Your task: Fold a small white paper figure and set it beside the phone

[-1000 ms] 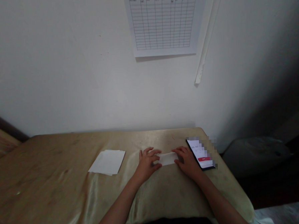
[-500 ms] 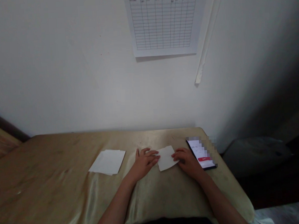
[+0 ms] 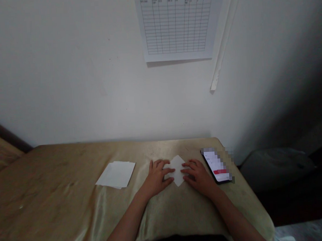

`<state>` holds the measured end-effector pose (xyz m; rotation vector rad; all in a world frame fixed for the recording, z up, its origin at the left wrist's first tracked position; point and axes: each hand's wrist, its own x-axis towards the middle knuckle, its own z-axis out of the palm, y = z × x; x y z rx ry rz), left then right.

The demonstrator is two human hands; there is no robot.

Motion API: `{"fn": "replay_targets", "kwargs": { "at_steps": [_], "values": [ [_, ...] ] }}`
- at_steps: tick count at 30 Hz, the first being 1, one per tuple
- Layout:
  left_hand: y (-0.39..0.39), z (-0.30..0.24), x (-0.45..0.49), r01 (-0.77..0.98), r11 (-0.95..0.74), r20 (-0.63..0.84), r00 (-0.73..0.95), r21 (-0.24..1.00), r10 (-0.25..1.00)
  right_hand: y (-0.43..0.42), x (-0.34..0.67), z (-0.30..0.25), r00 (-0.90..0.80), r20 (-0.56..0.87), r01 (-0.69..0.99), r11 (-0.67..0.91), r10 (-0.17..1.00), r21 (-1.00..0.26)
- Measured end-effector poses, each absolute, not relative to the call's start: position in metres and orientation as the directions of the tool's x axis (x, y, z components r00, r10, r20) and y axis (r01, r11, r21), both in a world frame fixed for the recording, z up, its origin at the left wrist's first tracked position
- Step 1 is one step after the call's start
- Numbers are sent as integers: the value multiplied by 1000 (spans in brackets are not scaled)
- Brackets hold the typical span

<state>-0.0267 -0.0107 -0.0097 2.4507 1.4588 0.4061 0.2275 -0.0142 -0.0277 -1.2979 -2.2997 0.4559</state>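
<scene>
A small white sheet of paper (image 3: 178,170) lies on the table between my hands, turned so that one corner points away from me and one toward me. From the left, my left hand (image 3: 159,176) rests its spread fingertips on the paper's edge. My right hand (image 3: 196,173) does the same on the opposite side, fingers apart. The paper's left and right corners are hidden under the fingers. Further left lies a loose stack of white paper sheets (image 3: 116,174), slightly fanned, with neither hand touching it.
A phone (image 3: 216,166) with a lit screen lies just right of my right hand. The table (image 3: 59,197) wears a wrinkled gold-brown cloth and meets a white wall (image 3: 94,84). A printed chart (image 3: 177,26) hangs there. The table's right edge slopes down beyond the phone.
The paper has turned from roughly square-on to corner-up. Both hands have shifted, and their fingers are now spread on its two sides. The paper stack stays put.
</scene>
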Motion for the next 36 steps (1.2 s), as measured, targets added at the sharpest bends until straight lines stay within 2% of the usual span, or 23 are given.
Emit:
{"fn": "replay_targets", "kwargs": {
  "at_steps": [5,11,22,36],
  "values": [
    [-12,-9,-26,771,-495,72,512,402,856,-13,227,-30,-473,241,711,529,847,-463],
    [-13,-8,-25,766,-530,136,519,363,844,-13,226,-32,-485,329,692,586,810,-422],
    [-15,-6,-22,754,-525,129,520,394,844,-20,228,-23,-498,256,656,553,829,-514],
    [-13,-4,-23,751,-500,141,492,431,859,-19,231,-24,-524,300,623,599,797,-504]
  ]
}}
